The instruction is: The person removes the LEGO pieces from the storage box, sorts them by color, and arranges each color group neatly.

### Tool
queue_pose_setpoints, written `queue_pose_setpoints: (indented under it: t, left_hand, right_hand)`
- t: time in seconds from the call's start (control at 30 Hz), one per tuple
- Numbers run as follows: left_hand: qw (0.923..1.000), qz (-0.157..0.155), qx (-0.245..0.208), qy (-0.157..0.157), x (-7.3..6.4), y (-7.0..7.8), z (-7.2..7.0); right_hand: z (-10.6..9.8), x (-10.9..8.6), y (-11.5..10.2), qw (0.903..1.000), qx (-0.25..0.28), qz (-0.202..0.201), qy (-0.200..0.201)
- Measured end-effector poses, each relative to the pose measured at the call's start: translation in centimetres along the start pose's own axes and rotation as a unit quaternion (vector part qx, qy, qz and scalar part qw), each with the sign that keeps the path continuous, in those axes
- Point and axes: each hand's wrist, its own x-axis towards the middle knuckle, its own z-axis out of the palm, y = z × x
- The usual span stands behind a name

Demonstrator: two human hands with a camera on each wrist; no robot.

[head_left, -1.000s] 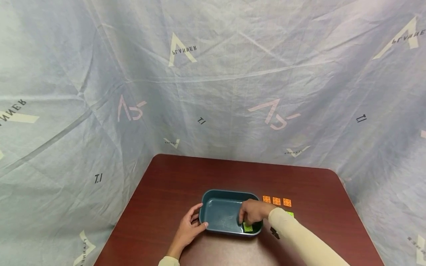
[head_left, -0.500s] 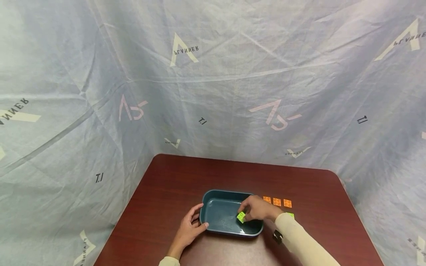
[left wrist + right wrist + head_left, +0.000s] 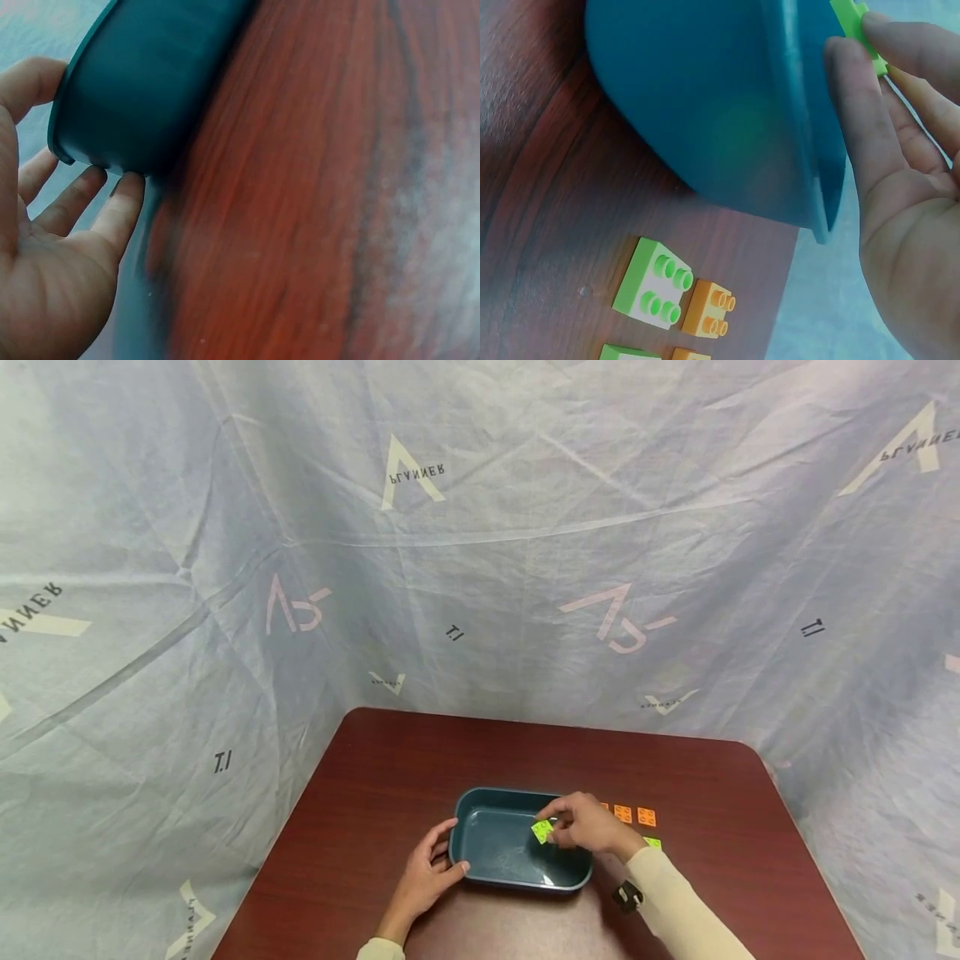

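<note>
A dark teal rectangular tub [image 3: 495, 843] with rounded corners stands on the table. My left hand [image 3: 422, 877] grips its left end, thumb at the front rim and fingers along the side; the left wrist view shows fingertips against the outer wall [image 3: 142, 90]. Over the tub's right part, my right hand [image 3: 588, 825] pinches a lime-green toy building brick [image 3: 542, 831] between thumb and fingers. In the right wrist view that brick [image 3: 859, 34] is seen edge-on above the tub's rim. The back of the tub's right end is hidden behind my right hand.
Right of the tub lie orange bricks [image 3: 623, 814] in a row, one partly behind my hand. A green brick [image 3: 653, 842] lies nearer, partly covered by the sleeve [image 3: 678, 897]. A small black device [image 3: 627, 897] sits by the right wrist. Printed cloth [image 3: 487, 568] surrounds the dark red table [image 3: 420, 752].
My right hand has lifted the lime-green brick from the tub's right front corner, up and toward the back. My left hand has stayed on the tub's left end.
</note>
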Motion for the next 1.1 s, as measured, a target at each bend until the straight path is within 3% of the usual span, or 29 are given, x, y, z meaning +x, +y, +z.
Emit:
queue_pose_setpoints:
  t: [0.3, 0.6, 1.1]
  left_hand:
    - [1.0, -0.007, 0.004, -0.003, 0.1, -0.2, -0.1]
    - [0.9999, -0.006, 0.013, -0.003, 0.0, -0.2, -0.1]
    - [0.9999, -0.01, 0.011, -0.004, 0.0, -0.3, -0.2]
  right_hand:
    - [0.3, -0.6, -0.7, 0.9997, -0.002, -0.001, 0.026]
    - [0.9, -1.3, -1.0, 0.9936, 0.009, 0.007, 0.112]
    - [0.3, -3.7, -0.2, 0.9818, -0.008, -0.004, 0.19]
